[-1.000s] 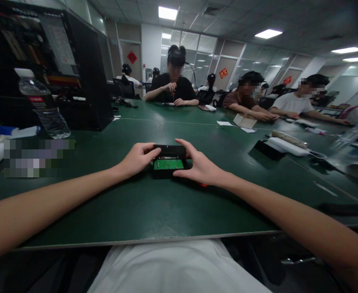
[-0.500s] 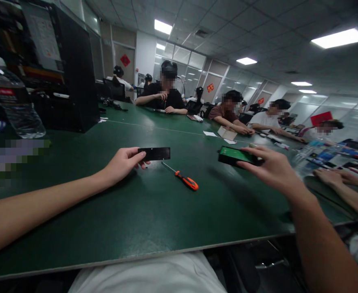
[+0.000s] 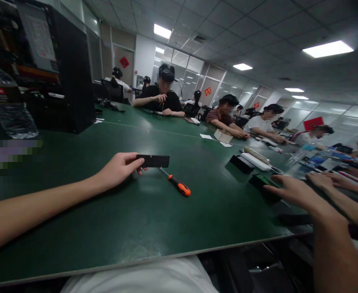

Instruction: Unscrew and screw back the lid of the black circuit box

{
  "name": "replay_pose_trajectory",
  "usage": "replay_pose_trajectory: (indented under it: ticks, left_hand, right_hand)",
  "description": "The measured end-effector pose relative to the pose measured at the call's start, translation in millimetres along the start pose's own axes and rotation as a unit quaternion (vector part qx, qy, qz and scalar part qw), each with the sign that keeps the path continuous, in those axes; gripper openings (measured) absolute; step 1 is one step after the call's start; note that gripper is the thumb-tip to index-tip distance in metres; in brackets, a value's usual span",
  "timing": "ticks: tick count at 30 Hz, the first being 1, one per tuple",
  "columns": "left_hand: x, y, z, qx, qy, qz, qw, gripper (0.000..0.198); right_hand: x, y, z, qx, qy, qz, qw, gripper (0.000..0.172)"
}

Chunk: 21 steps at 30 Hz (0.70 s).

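My left hand (image 3: 122, 167) pinches a thin black rectangular plate (image 3: 154, 160) by its left end, held above the table. Just below the plate lies a screwdriver (image 3: 180, 186) with an orange and black handle, its shaft tip partly behind the plate. Far to the right, my right hand (image 3: 297, 194) grips a black box with a green circuit board in it (image 3: 262, 185), low at the tabletop. Whether the box touches the table is hard to tell. My right fingers are partly hidden behind the hand.
Past the box are a black block (image 3: 242, 163) and a white device (image 3: 255, 160). A co-worker's hands (image 3: 325, 181) rest close to my right arm. A water bottle (image 3: 14, 110) and a black computer case (image 3: 70, 77) stand at the left. Several people sit around the green table (image 3: 111, 224).
My right hand has carried the black box right and downward, exposing the black block and white device. My left hand still holds the plate, nearly unmoved. The view has turned slightly right.
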<state>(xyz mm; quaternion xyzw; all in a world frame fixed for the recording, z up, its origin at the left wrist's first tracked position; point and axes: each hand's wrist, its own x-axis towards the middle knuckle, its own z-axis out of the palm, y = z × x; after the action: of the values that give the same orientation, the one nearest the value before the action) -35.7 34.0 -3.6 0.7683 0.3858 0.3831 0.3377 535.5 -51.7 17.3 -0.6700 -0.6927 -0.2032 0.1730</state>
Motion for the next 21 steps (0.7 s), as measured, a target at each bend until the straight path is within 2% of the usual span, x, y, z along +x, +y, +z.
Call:
replay_pose_trajectory:
  ticks: [2,5,7,9,12,14,16,18,21]
  left_hand:
    - [-2,0,2.0,0.026,-0.019,0.007,0.999,0.039]
    - [-7,2,6.2,0.043,-0.059,0.053,0.996,0.033]
    - [-9,4,8.8,0.043,-0.089,0.126,0.987,0.029]
    - [-12,7,10.4,0.045,-0.120,0.195,0.972,0.030]
    - [-14,9,10.8,0.051,-0.138,0.240,0.960,0.032]
    - [-15,8,10.6,0.057,-0.136,0.248,0.957,0.033]
    - [-15,7,10.5,0.065,-0.139,0.252,0.955,0.034]
    - [-15,7,10.6,0.074,-0.145,0.254,0.953,0.033]
    - [-15,7,11.4,0.086,-0.140,0.247,0.955,0.031]
  right_hand:
    - [12,-33,-9,-0.015,-0.014,0.016,1.000,0.041]
    - [27,-107,-24,0.116,-0.030,-0.050,0.992,0.047]
    - [31,-164,-30,0.198,-0.077,-0.123,0.969,0.044]
    - [31,-216,-32,0.235,-0.134,-0.213,0.939,0.045]
    - [31,-275,-27,0.260,-0.206,-0.319,0.888,0.045]
    - [32,-299,-19,0.289,-0.222,-0.345,0.865,0.035]
    - [34,-312,-10,0.320,-0.220,-0.340,0.857,0.023]
    - [33,-316,-4,0.343,-0.217,-0.321,0.856,0.015]
    - [28,-307,-7,0.342,-0.203,-0.295,0.869,0.012]
